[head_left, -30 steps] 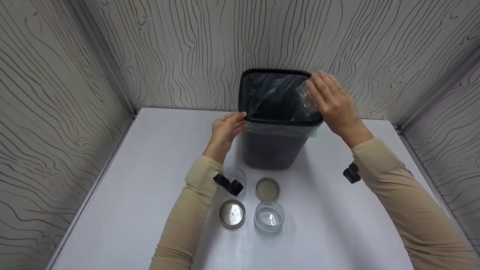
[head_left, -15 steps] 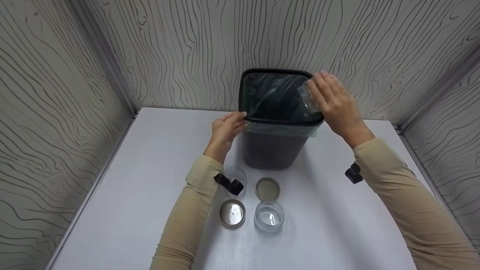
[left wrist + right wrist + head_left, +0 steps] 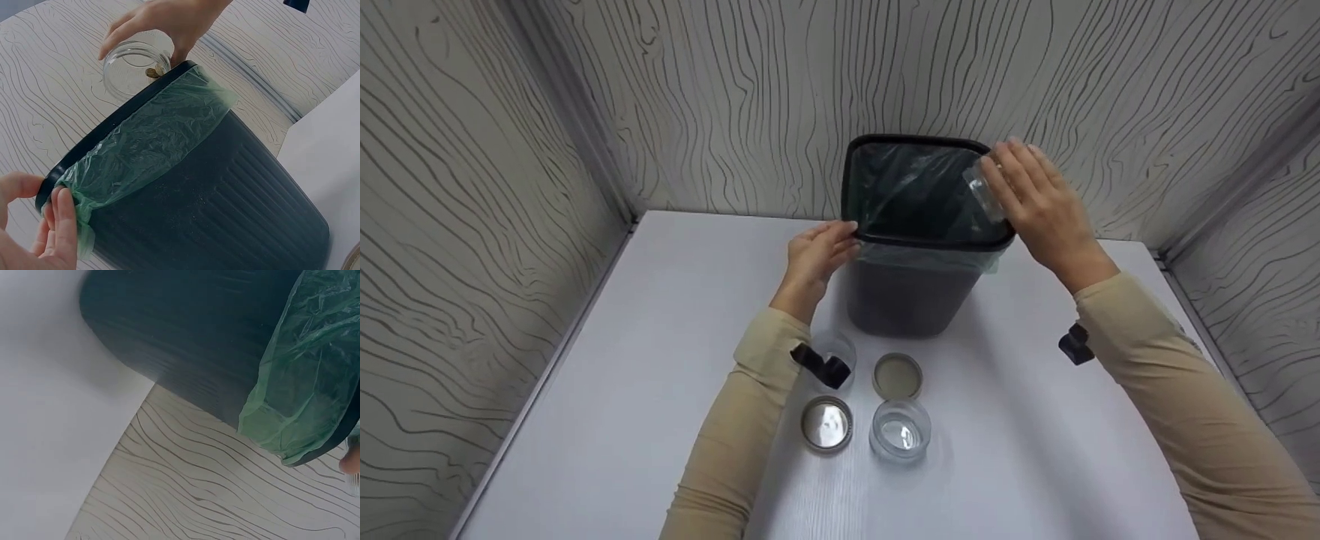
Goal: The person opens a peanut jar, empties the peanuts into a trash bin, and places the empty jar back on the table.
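My right hand [image 3: 1039, 206] grips a clear glass jar [image 3: 984, 196], tilted at the right side of the bin's mouth. In the left wrist view a few small brownish bits [image 3: 153, 72] show inside that jar. The dark trash bin [image 3: 911, 296] stands upright, lined with a thin green plastic bag [image 3: 152, 146] folded over its rim. At the bin's front left corner, my left hand [image 3: 814, 259] pinches the rim and the bag between thumb and fingers. Only a fingertip of the right hand shows at the edge of the right wrist view.
In front of the bin, a second glass jar [image 3: 900, 442] stands on the white table [image 3: 660, 360]. Two round lids, a dull one [image 3: 898, 376] and a shiny one [image 3: 826, 424], lie nearby. Another clear jar [image 3: 840, 345] is partly hidden by the left wrist's black mount.
The jar in my right hand has turned a little and shifted slightly right along the rim. My left hand keeps its hold on the bin's corner. The head view has shifted slightly.
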Demonstrator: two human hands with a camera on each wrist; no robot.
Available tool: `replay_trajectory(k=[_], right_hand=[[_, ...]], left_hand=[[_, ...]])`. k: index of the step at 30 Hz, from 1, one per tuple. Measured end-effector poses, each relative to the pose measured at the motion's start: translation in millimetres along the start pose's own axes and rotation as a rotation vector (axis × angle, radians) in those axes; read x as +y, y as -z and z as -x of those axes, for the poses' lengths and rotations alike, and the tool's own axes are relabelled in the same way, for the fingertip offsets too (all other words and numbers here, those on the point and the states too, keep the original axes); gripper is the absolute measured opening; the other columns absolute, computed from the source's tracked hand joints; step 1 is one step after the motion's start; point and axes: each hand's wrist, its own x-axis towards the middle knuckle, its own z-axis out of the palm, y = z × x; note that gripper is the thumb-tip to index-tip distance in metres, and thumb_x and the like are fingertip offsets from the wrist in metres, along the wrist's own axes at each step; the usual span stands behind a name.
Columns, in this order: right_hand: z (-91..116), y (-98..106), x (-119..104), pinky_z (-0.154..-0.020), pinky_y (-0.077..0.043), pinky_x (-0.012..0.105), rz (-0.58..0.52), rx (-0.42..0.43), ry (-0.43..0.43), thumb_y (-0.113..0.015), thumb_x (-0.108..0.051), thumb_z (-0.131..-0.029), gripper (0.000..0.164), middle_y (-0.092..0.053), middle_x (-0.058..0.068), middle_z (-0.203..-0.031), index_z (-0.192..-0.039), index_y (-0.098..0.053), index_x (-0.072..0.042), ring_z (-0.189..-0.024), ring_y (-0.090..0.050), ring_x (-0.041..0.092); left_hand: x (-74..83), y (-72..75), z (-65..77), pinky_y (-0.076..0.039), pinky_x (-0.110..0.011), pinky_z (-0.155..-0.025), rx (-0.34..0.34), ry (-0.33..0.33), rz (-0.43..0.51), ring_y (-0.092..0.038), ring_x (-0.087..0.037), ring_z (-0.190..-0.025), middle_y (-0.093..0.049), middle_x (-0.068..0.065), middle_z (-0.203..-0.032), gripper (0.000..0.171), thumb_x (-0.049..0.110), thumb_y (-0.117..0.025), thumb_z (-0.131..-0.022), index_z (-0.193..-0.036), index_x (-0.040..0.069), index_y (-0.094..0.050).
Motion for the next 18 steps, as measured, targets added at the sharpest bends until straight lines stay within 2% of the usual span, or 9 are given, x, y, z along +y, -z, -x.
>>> replay_trajectory(k=[8,14,18], right_hand=[[2.2,1.1,-1.7,-0.110,-0.044,0.045,0.000,-0.013,-0.010,-0.053,0.016,-0.085,0.054,-0.054,0.022,-0.136,-0.137,-0.048,0.001,-0.129,-0.051,0.036],[3.2,-0.8,-1.6,-0.114,-0.041,0.043,-0.029,0.028,-0.036,-0.049,0.014,-0.090,0.047,-0.055,0.022,-0.135,-0.135,-0.050,0.001,-0.127,-0.052,0.037],[4.1,-0.6,-1.3,-0.114,-0.040,0.042,-0.025,0.029,-0.034,-0.050,0.014,-0.089,0.048,-0.055,0.022,-0.136,-0.135,-0.050,0.001,-0.127,-0.052,0.037]], left_hand=[[-0.1,-0.5,-0.2,-0.058,-0.016,-0.067,-0.013,-0.005,0.022,-0.065,-0.008,-0.071,-0.064,-0.003,-0.082,0.019,0.005,-0.065,-0.088,-0.105,-0.002,-0.061],[0.0,0.2,0.1,-0.058,-0.016,-0.067,-0.011,0.004,0.020,-0.065,-0.008,-0.071,-0.064,-0.003,-0.083,0.026,0.006,-0.065,-0.089,-0.112,-0.003,-0.060],[-0.1,0.0,0.3,-0.057,-0.016,-0.067,-0.014,0.005,0.028,-0.065,-0.008,-0.070,-0.064,-0.003,-0.083,0.032,0.006,-0.065,-0.089,-0.118,-0.005,-0.057]])
